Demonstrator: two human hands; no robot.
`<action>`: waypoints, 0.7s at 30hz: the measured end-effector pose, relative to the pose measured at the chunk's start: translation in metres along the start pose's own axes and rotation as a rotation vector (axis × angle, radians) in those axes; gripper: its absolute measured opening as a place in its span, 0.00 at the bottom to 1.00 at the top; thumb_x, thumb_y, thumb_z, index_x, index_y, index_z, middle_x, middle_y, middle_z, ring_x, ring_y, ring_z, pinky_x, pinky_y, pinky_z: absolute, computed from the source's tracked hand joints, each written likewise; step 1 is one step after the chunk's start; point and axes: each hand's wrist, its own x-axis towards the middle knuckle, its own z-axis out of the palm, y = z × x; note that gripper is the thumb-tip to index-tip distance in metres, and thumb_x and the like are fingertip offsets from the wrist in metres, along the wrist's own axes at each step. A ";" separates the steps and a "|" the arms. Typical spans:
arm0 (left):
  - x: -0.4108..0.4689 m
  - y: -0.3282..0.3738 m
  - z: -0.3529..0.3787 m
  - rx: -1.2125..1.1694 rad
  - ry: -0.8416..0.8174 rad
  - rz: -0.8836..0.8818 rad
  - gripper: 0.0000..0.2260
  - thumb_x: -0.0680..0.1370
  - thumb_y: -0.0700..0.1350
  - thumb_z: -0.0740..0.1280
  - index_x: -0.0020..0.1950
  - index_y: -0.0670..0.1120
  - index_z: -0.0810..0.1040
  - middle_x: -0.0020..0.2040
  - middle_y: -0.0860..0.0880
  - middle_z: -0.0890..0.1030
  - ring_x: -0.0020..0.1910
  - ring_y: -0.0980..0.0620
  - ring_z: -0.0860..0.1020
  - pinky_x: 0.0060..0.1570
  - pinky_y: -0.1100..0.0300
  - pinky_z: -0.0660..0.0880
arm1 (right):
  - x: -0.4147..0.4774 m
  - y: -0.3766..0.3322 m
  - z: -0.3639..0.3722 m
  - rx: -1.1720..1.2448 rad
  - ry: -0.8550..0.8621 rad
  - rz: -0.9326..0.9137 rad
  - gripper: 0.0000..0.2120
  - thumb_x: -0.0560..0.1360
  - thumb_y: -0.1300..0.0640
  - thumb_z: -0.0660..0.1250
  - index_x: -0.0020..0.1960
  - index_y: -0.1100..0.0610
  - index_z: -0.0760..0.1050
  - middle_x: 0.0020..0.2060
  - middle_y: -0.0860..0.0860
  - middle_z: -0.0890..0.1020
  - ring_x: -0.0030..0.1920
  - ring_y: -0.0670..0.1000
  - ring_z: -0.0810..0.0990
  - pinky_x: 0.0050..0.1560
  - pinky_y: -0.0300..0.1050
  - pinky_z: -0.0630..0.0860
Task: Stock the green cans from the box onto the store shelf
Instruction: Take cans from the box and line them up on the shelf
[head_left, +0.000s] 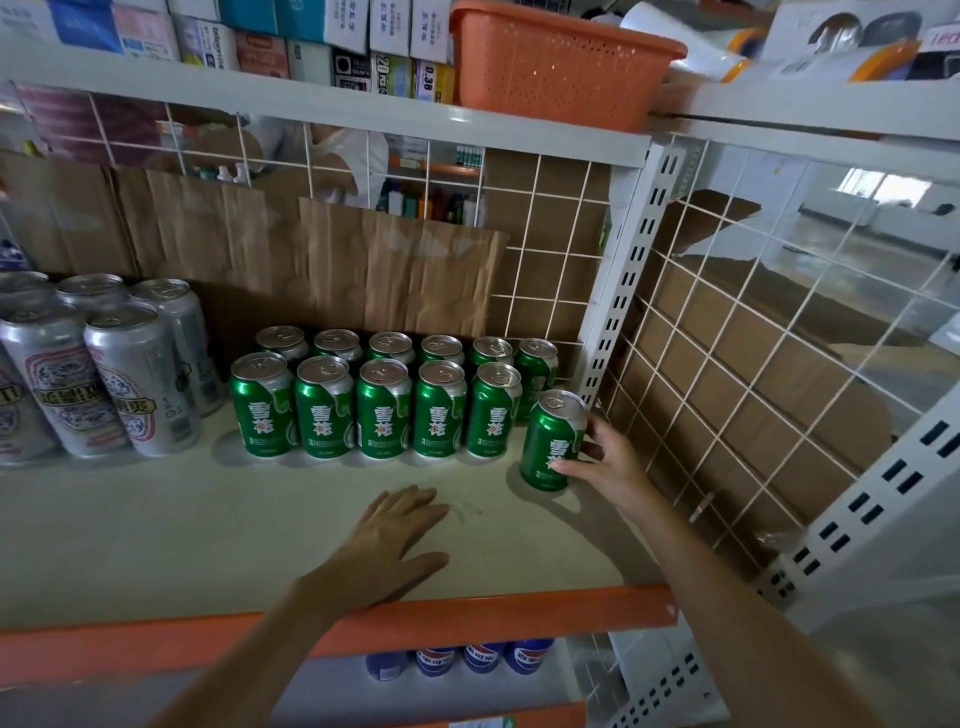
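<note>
The right hand (608, 462) grips a green can (551, 441) from its right side, thumb and fingers curled around the body, at the right end of a store shelf (208, 519). The left hand (387, 545) lies flat and relaxed on the bare shelf board, fingers straight and holding nothing, its wrist crossing the orange front edge. The held can sits with its base on the board, just ahead of and to the right of the other green cans (384, 408), well apart from the left hand.

Those cans stand upright in two rows (five in front, six behind), labels facing forward, with the back row close against a sheet of cardboard (400, 270). Just beyond the right hand rise a slotted white post (631, 270) and a wire grid (753, 364) that closes the shelf's right side. To the left of the green rows stand taller silver cans (104, 364). An orange basket (561, 62) rests on the shelf above, and the tops of blue cans (483, 657) show on the level below.
</note>
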 end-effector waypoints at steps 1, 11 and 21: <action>0.000 0.000 0.000 -0.003 0.000 -0.002 0.50 0.59 0.80 0.35 0.74 0.57 0.59 0.76 0.55 0.56 0.75 0.56 0.50 0.70 0.63 0.40 | 0.003 0.000 0.000 -0.008 -0.005 -0.005 0.31 0.66 0.68 0.75 0.65 0.57 0.68 0.55 0.47 0.75 0.55 0.44 0.74 0.50 0.26 0.70; 0.000 0.000 0.000 -0.009 0.010 0.004 0.48 0.61 0.79 0.38 0.74 0.56 0.60 0.76 0.56 0.56 0.74 0.58 0.49 0.69 0.64 0.39 | 0.035 0.000 0.001 -0.028 -0.009 0.031 0.36 0.66 0.66 0.75 0.70 0.60 0.63 0.67 0.56 0.71 0.66 0.53 0.68 0.63 0.48 0.65; 0.001 -0.001 0.002 -0.012 0.011 0.008 0.46 0.62 0.78 0.38 0.74 0.57 0.59 0.76 0.57 0.55 0.70 0.64 0.46 0.69 0.64 0.38 | 0.050 -0.008 0.007 -0.062 0.013 0.022 0.38 0.66 0.66 0.75 0.72 0.59 0.63 0.67 0.57 0.71 0.67 0.56 0.69 0.67 0.53 0.66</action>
